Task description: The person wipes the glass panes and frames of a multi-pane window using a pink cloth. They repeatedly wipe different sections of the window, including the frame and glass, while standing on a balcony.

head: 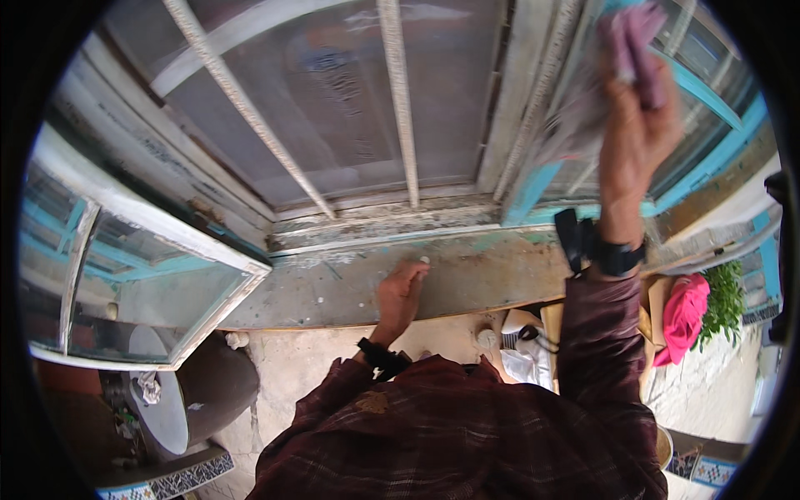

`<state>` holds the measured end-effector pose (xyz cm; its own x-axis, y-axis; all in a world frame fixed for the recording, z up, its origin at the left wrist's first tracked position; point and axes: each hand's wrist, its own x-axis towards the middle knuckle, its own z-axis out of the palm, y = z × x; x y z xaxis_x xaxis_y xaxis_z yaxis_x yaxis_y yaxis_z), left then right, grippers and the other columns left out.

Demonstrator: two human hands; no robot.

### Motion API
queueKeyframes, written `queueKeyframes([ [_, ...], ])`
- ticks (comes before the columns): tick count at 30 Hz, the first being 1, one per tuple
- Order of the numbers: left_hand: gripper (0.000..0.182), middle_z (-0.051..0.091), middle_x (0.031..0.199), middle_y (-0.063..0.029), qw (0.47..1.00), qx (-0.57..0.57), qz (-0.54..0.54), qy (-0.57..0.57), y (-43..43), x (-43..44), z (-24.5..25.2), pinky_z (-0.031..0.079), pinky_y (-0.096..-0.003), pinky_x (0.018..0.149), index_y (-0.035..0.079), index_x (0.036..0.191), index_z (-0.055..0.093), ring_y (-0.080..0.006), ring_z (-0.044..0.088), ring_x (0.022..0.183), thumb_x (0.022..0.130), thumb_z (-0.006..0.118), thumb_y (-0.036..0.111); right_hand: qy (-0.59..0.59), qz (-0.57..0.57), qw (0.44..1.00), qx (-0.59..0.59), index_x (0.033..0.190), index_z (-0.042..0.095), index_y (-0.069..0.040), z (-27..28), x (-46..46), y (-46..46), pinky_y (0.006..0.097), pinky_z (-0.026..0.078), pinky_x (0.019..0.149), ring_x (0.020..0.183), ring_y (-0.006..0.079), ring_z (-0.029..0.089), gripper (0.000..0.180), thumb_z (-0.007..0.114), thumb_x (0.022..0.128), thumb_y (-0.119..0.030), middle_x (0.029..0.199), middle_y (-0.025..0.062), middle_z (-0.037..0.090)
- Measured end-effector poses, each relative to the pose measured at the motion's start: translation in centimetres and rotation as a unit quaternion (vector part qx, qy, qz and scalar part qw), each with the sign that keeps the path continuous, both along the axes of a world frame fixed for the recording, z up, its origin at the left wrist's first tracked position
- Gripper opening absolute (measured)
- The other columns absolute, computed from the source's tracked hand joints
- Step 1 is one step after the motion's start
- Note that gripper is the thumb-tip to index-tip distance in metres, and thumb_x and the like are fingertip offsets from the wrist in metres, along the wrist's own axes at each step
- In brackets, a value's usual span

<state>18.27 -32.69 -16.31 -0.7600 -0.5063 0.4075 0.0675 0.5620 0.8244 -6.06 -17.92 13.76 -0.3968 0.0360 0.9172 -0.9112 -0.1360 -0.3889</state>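
My right hand is raised at the upper right, its fingers closed on a purplish cloth; the cloth's lower part is blurred against the turquoise window frame. Low in front of me, my left hand is over the grey window sill, its fingers curled; a small white spot shows at its fingertips, and whether it is something held I cannot tell. Behind the sill stands a window with white metal bars and a mesh screen.
An open white-framed casement juts out at the left, above a dark barrel. Below the sill at the right are a white plastic bag, a cardboard box, a pink cloth and a leafy plant.
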Motion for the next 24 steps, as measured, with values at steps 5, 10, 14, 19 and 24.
queueKeyframes([
  [5,0.019,0.068,0.095,-0.0102,0.999,0.046,-0.020,0.010,-0.1,0.0,0.3,0.051,-0.0288,0.073,0.003,0.110,0.069,-0.0193,0.065,0.081,0.095,0.057,-0.002,0.231,-0.227,0.942,0.083,0.109,0.067,-0.004,1.4,0.2,-1.8,0.0327,0.051,0.079,0.086,0.0322,0.064,0.026,0.067,0.083,-0.002,0.097,0.0149,0.063],
  [10,0.016,0.068,0.094,-0.0124,0.999,0.042,-0.001,-0.012,0.1,0.1,0.4,0.053,-0.0352,0.072,0.007,0.107,0.067,-0.0320,0.067,0.083,0.095,0.059,0.001,0.044,-0.187,0.959,0.208,0.103,0.069,-0.005,-9.6,3.4,-0.7,0.0373,0.049,0.075,0.084,0.0299,0.062,0.015,0.066,0.088,-0.007,0.089,0.0132,0.060],
  [14,0.017,0.067,0.094,-0.0098,0.998,0.050,-0.015,-0.032,-0.2,0.1,0.8,0.053,-0.0344,0.073,0.008,0.111,0.066,-0.0254,0.069,0.084,0.097,0.058,0.004,-0.070,-0.073,0.950,0.294,0.104,0.068,-0.003,-19.4,5.3,0.1,0.0355,0.054,0.080,0.090,0.0293,0.065,0.021,0.067,0.084,0.005,0.096,0.0138,0.065],
  [19,0.028,0.065,0.118,-0.0071,0.915,0.383,-0.126,0.012,-0.4,0.6,2.4,0.054,-0.0324,0.087,0.004,0.131,0.059,-0.0170,0.066,0.104,0.105,0.053,0.014,-0.276,0.119,0.921,0.246,0.108,0.069,-0.002,-22.3,9.9,0.0,0.0320,0.053,0.079,0.085,0.0241,0.065,0.026,0.069,0.083,0.006,0.095,0.0120,0.066],
  [24,0.048,0.047,0.147,-0.0088,0.820,0.490,-0.289,0.065,0.6,2.0,4.3,0.042,-0.0403,0.110,0.006,0.148,0.038,-0.0224,0.046,0.137,0.109,0.045,0.032,-0.209,0.274,0.874,0.344,0.117,0.067,-0.003,-18.2,15.3,-1.7,0.0317,0.053,0.084,0.095,0.0251,0.067,0.028,0.068,0.089,-0.005,0.106,0.0144,0.066],
])
